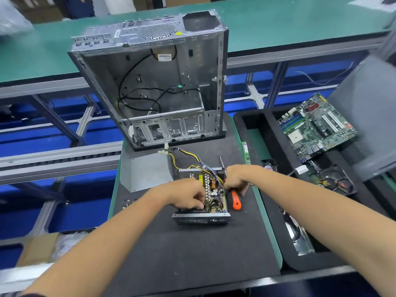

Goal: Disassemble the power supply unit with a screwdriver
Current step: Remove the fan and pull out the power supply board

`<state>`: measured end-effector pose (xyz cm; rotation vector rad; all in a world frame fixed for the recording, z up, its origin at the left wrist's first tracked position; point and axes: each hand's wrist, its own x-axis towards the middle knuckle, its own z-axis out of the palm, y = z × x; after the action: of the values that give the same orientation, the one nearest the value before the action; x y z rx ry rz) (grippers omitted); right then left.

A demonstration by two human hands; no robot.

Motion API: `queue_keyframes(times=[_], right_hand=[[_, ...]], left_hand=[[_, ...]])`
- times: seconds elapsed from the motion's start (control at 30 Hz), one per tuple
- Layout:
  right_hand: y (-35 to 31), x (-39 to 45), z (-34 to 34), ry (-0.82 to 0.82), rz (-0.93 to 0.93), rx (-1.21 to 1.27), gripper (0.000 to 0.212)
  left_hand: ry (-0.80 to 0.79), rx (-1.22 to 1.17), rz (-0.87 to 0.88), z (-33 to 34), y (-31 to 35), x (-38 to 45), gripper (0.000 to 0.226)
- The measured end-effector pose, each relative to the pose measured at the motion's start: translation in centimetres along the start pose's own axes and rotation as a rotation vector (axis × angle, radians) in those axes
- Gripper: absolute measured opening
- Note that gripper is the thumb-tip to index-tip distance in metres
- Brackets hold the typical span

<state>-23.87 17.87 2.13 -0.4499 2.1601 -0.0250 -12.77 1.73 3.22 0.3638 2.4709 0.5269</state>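
The power supply unit (203, 196) sits open on the desk (192, 249), just in front of the empty computer case (154, 82), its cover (145, 171) lying to its left. Both hands work inside it: the left hand (188, 196) curls its fingers over the circuit board (215, 196); the right hand (235, 179) pinches near the wire bundle (192, 159). The orange-handled screwdriver (235, 200) lies idle just right of the unit. The board looks ready for lifting out; any remaining screws would call for the screwdriver.
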Motion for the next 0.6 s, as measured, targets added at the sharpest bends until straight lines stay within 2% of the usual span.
queue_keyframes(times=[0.2,0.3,0.5,0.6], right_hand=[[0.3,-1.0,-0.3,-0.069,0.049,-0.166,0.026],[0.3,-1.5,-0.3,-0.162,0.034,-0.197,0.033],[-0.7,-2.5,0.2,-0.27,-0.074,-0.054,0.016],[-1.0,-2.4,1.2,-0.27,-0.097,-0.002,0.02]], left_hand=[[0.102,-0.122,0.025,-0.2,-0.1,-0.5,0.013],[0.152,-0.195,0.037,-1.0,0.1,-0.5,0.015],[0.201,-0.34,0.058,-2.2,-0.2,-0.5,0.016],[0.232,-0.456,0.071,-2.8,-0.3,-0.6,0.016]])
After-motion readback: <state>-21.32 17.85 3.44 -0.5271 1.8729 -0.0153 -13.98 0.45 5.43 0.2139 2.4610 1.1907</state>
